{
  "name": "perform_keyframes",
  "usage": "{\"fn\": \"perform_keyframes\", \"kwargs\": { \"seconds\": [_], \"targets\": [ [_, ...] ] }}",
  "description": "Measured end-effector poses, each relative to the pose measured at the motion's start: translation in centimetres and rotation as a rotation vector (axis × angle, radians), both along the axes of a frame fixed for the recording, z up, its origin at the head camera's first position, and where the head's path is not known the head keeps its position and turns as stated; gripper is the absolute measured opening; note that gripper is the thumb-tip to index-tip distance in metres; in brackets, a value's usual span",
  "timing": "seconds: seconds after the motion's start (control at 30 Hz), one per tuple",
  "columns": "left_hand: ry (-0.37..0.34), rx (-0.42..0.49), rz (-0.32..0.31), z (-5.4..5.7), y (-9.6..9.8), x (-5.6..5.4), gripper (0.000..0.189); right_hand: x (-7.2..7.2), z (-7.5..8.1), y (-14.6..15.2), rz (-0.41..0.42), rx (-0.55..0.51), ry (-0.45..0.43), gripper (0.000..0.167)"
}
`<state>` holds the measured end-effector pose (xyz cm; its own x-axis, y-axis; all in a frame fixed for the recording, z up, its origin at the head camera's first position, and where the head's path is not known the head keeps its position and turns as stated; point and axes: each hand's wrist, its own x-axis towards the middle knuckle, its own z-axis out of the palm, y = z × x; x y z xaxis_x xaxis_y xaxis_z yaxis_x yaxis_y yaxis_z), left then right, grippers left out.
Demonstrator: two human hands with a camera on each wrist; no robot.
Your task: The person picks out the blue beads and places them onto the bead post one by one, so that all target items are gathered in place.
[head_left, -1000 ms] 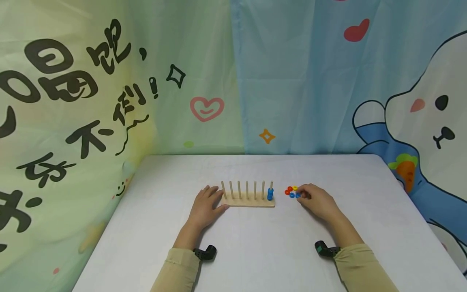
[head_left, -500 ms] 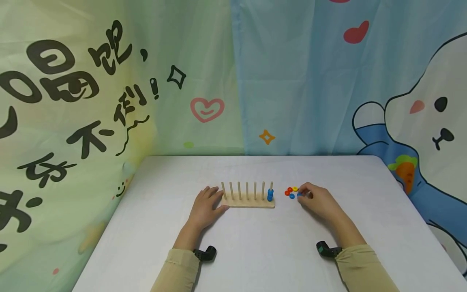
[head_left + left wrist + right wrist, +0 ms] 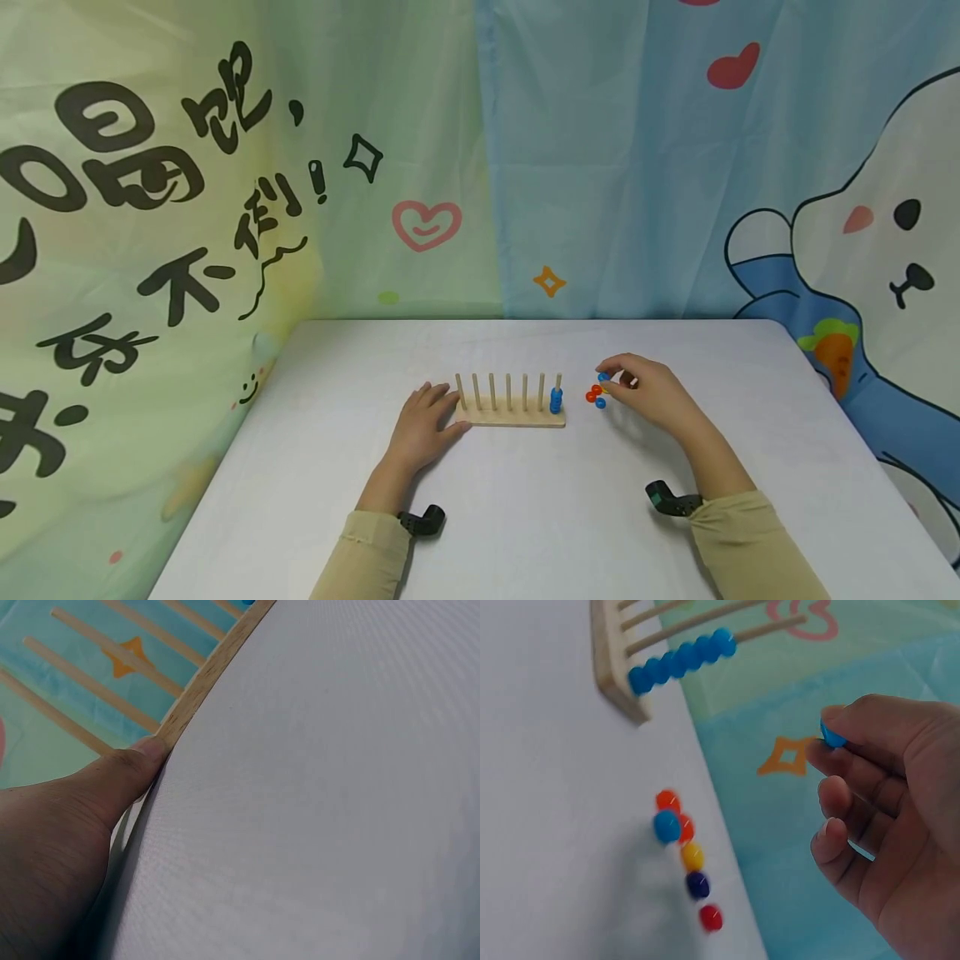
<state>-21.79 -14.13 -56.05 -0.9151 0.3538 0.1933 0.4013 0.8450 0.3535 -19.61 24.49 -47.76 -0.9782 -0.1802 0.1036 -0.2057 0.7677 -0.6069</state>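
A wooden peg rack (image 3: 510, 418) with several upright pegs stands on the table. Its rightmost peg carries a stack of blue beads (image 3: 681, 660); the other pegs are bare. My left hand (image 3: 422, 423) holds the rack's left end, the thumb (image 3: 150, 750) against the base's front edge; the other fingertips are out of the left wrist view. Right of the rack, my right hand (image 3: 654, 396) pinches one blue bead (image 3: 832, 735) between thumb and index finger, above the table. Below it lie loose beads: a blue bead (image 3: 667, 826), a yellow bead (image 3: 693, 856), a dark bead (image 3: 697, 885) and red ones (image 3: 711, 918).
The white-covered table (image 3: 525, 508) ends at the back against a printed curtain (image 3: 570, 167). Black wrist cameras (image 3: 423, 521) are strapped to both wrists. The loose beads lie close together, a short way from the rack's right end.
My right hand has picked a blue bead up from the loose group and raised it up and slightly left. My left hand and the rack have stayed still.
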Motion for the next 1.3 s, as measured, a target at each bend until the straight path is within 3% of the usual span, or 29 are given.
{"fn": "perform_keyframes", "kwargs": {
  "seconds": [0.27, 0.5, 0.83, 1.3],
  "targets": [
    [-0.006, 0.007, 0.007, -0.2, 0.0, -0.1, 0.061, -0.4, 2.3, -2.0, 0.082, -0.04, 0.018, 0.021],
    [0.007, -0.002, -0.008, -0.1, 0.0, -0.2, 0.06, -1.1, 3.1, -4.0, 0.136, -0.094, 0.01, 0.018],
    [0.01, 0.005, -0.011, -0.1, -0.1, -0.2, 0.059, -1.4, 2.0, -5.1, 0.159, -0.127, -0.049, 0.021],
    [0.002, 0.01, -0.01, 0.0, -0.1, -0.2, 0.059, -1.6, 0.1, -5.3, 0.185, -0.088, -0.007, 0.021]
  ]
}}
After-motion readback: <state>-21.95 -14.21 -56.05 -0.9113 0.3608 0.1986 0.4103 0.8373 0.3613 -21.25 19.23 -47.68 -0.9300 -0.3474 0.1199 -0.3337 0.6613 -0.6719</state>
